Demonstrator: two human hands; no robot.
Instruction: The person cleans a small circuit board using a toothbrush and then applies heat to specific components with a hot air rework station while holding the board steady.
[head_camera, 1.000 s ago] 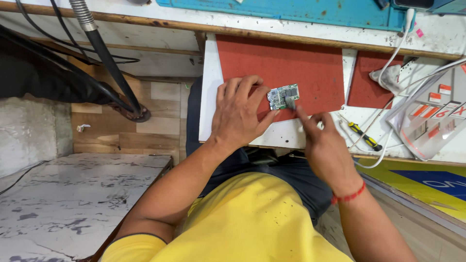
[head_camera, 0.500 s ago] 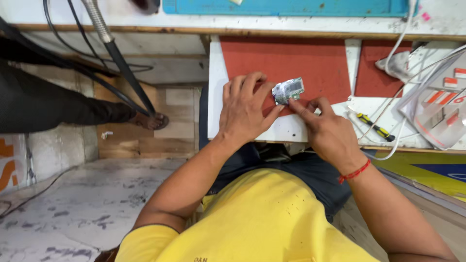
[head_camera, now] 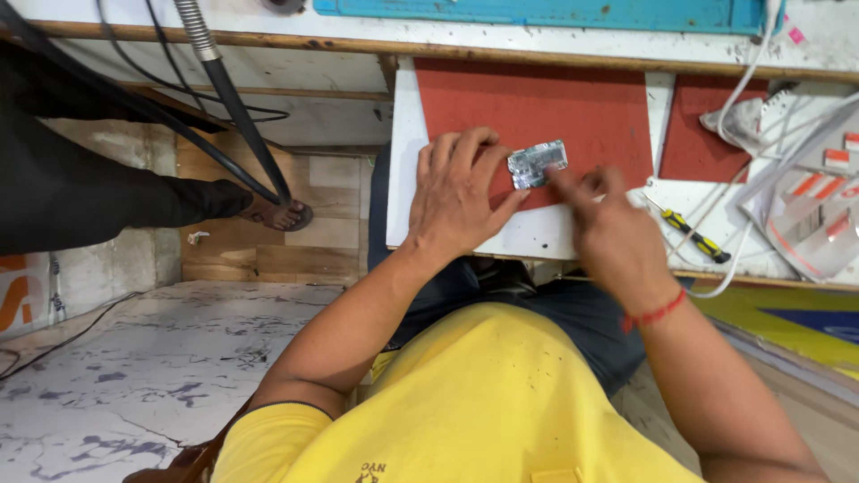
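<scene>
A small silver circuit board [head_camera: 538, 164] lies on a red mat [head_camera: 573, 107] on the white worktop [head_camera: 537, 234]. My left hand [head_camera: 461, 192] rests flat on the mat and pins the board's left edge with its fingertips. My right hand [head_camera: 608, 228] hovers just right of the board, blurred, its fingers curled; whether it holds a thin tool I cannot tell. A red thread circles my right wrist.
A yellow-handled screwdriver [head_camera: 691, 234] lies right of my right hand. White cables [head_camera: 761, 80] and clear packets [head_camera: 819, 224] crowd the right side. A second red mat [head_camera: 707, 125] sits further right. Another person's sandalled foot [head_camera: 273, 213] and black hoses [head_camera: 224, 89] are at left.
My head has shifted, so the worktop sits lower and nearer in view. My right hand has drawn slightly back from the board's right edge. My left hand still pins the board.
</scene>
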